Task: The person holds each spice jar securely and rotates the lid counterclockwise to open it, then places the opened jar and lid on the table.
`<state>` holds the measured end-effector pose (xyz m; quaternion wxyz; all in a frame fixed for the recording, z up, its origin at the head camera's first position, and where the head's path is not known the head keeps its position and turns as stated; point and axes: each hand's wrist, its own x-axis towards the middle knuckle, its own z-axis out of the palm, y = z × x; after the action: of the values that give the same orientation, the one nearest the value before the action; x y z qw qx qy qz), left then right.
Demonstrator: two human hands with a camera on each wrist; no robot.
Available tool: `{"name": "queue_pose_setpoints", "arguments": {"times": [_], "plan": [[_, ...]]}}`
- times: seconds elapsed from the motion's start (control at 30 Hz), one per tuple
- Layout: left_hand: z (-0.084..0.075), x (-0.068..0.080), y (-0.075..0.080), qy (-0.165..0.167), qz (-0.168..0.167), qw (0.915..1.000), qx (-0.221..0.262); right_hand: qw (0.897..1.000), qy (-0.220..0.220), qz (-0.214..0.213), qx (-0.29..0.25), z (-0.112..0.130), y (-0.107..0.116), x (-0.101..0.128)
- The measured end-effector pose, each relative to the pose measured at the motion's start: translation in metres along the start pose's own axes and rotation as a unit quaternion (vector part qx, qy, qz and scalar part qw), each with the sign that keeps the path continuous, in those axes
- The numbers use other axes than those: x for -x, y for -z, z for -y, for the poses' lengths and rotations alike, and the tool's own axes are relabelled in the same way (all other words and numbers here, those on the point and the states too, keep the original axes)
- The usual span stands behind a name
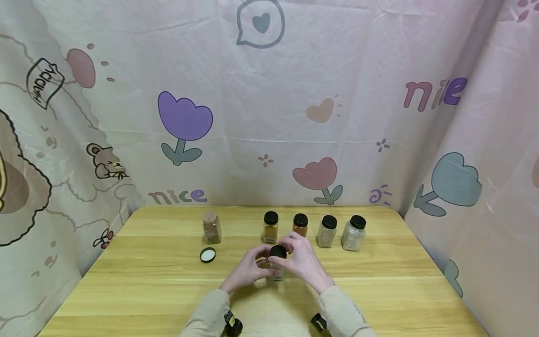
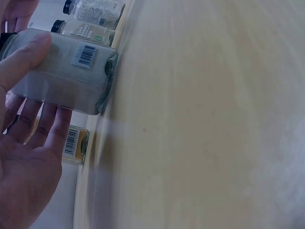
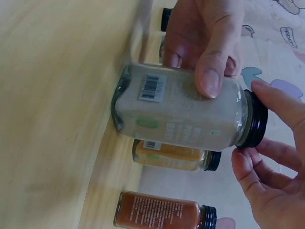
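Hands (image 1: 247, 272) (image 1: 304, 260) close together, fingers (image 2: 59, 126) curved, left wrist (image 1: 228, 285) perhaps bent

I've got a light wood table (image 1: 139, 285) on head cam, visible grain. Beyond and left of the left hand (image 1: 247, 271): brown-filled jar (image 1: 212, 230), upright, black cap not on it; loose lid (image 1: 207, 255) nearer, white inside up. Past that hand's fingertips, capped yellow jar (image 1: 270, 232), upright. Behind the right hand (image 1: 303, 260), orange jar (image 1: 300, 227), capped, partly hidden. Off that hand's right, farther back: capped pale jar (image 1: 326, 235), then wider-looking whitish jar (image 1: 353, 237), also capped. Can't tell if the held jar (image 1: 277, 273) touches wood.
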<state>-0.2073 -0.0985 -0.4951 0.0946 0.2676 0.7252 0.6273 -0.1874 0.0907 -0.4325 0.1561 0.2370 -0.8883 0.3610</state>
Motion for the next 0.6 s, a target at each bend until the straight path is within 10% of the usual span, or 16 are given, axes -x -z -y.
{"name": "queue_pose_setpoints", "arguments": {"times": [0.6], "plan": [[0.001,0.0004,0.0019,0.013,-0.001,0.9999,-0.007,0.998,0.03,0.056,-0.013,-0.001,0.005,-0.0028]]}}
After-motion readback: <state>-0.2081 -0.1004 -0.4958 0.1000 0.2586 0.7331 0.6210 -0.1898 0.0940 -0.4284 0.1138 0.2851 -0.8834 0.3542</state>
